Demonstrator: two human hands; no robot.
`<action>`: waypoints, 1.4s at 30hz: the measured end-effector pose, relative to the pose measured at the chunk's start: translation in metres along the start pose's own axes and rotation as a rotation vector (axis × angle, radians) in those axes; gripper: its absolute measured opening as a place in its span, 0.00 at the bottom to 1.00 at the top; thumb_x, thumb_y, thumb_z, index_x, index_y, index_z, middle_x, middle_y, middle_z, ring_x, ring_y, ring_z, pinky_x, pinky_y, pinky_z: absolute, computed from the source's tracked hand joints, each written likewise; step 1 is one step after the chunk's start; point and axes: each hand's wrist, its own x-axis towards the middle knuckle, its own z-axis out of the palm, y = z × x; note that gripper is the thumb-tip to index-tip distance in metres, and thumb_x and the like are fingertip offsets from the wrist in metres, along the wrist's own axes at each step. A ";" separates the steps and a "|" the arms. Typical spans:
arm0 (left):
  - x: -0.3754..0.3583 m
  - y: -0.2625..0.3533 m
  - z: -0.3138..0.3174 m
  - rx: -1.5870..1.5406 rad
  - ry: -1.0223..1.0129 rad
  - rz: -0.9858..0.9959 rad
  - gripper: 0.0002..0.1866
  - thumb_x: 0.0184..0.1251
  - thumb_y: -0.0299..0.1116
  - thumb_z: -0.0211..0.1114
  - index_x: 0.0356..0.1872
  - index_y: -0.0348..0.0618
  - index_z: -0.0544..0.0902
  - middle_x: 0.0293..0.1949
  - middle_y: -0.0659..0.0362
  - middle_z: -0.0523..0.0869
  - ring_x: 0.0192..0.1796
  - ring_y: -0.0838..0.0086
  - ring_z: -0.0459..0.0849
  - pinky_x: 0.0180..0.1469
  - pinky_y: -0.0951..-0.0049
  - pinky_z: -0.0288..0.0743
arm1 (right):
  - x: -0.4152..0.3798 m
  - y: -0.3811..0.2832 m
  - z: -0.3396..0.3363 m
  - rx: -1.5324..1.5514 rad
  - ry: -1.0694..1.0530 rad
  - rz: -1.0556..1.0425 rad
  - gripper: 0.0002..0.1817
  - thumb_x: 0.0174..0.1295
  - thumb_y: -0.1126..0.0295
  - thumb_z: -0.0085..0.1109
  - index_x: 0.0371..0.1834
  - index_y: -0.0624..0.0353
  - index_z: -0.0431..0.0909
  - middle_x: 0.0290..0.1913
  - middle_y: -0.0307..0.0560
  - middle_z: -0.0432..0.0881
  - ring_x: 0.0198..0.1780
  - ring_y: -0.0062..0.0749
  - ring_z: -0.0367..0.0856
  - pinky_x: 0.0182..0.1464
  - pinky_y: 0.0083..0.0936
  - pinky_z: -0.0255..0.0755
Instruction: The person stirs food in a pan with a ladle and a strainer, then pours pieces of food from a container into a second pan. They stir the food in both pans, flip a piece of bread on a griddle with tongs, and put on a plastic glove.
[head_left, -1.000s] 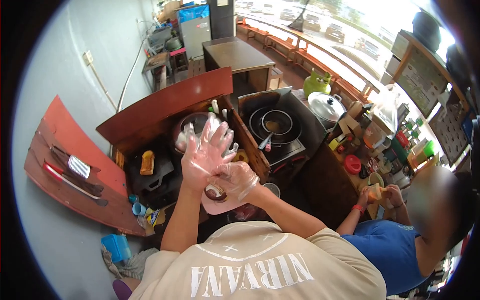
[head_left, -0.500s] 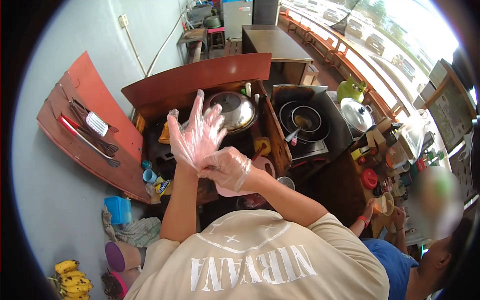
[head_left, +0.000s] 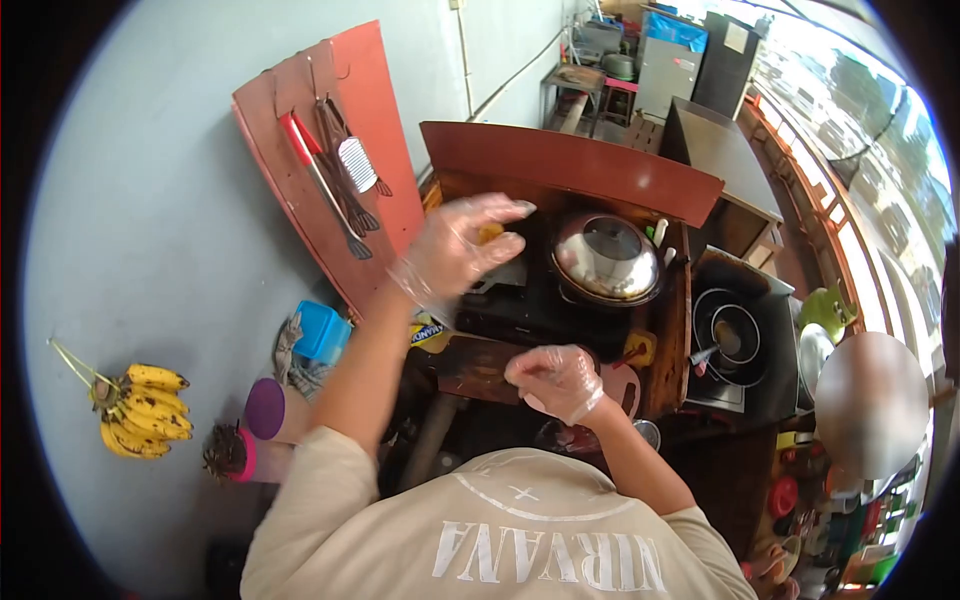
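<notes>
Both of my hands wear clear plastic gloves. My left hand (head_left: 465, 248) is raised over the left part of the wooden-sided cooking station, thumb and fingers apart, with nothing seen in it. A yellow-brown item (head_left: 490, 232), perhaps bread, shows partly behind it. To its right stands a pan with a domed metal and glass lid (head_left: 605, 262). Lower down, my right hand (head_left: 560, 382) hovers with its fingers curled in; no object shows in them. Just right of it lies a pink board (head_left: 622, 388), partly covered by the hand. A yellow container (head_left: 640, 348) with a red-handled tool sits above the board.
Metal spatulas (head_left: 350, 165) hang on a red panel at left. Bananas (head_left: 145, 412) hang on the wall, near a blue container (head_left: 322, 332). At right, a black pan (head_left: 725, 335) sits on a second stove beside a green gas cylinder (head_left: 828, 310). A co-worker (head_left: 775, 565) is at lower right.
My right hand has let go of the left glove's cuff. The hands have parted, the left one out over the station. The view has swung left.
</notes>
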 end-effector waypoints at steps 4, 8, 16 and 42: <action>0.020 0.003 -0.124 1.412 -0.202 -0.264 0.16 0.48 0.42 0.76 0.42 0.57 0.91 0.62 0.59 0.79 0.75 0.58 0.62 0.78 0.40 0.43 | -0.020 0.033 -0.018 0.092 -0.094 0.203 0.02 0.60 0.79 0.64 0.35 0.63 0.84 0.32 0.36 0.84 0.35 0.17 0.81 0.38 0.18 0.76; 0.026 -0.035 -0.199 1.721 -0.625 -0.356 0.09 0.53 0.38 0.73 0.36 0.53 0.92 0.64 0.62 0.78 0.78 0.60 0.58 0.80 0.39 0.36 | -0.032 0.059 -0.026 -0.030 -0.081 0.341 0.06 0.63 0.68 0.68 0.39 0.55 0.86 0.31 0.32 0.84 0.32 0.15 0.80 0.29 0.16 0.72; 0.032 -0.089 -0.241 1.797 -0.731 -0.094 0.09 0.60 0.32 0.61 0.31 0.51 0.91 0.42 0.64 0.89 0.73 0.66 0.68 0.81 0.42 0.36 | -0.042 0.059 -0.025 -0.146 -0.107 0.538 0.09 0.63 0.65 0.68 0.41 0.56 0.86 0.31 0.34 0.84 0.32 0.16 0.78 0.36 0.18 0.74; -0.208 -0.297 0.055 -0.186 0.150 -1.234 0.20 0.74 0.42 0.58 0.64 0.54 0.81 0.22 0.61 0.79 0.18 0.79 0.74 0.20 0.74 0.69 | -0.038 0.155 0.008 -0.352 0.031 0.762 0.15 0.63 0.60 0.66 0.43 0.61 0.86 0.33 0.44 0.87 0.36 0.27 0.83 0.45 0.26 0.78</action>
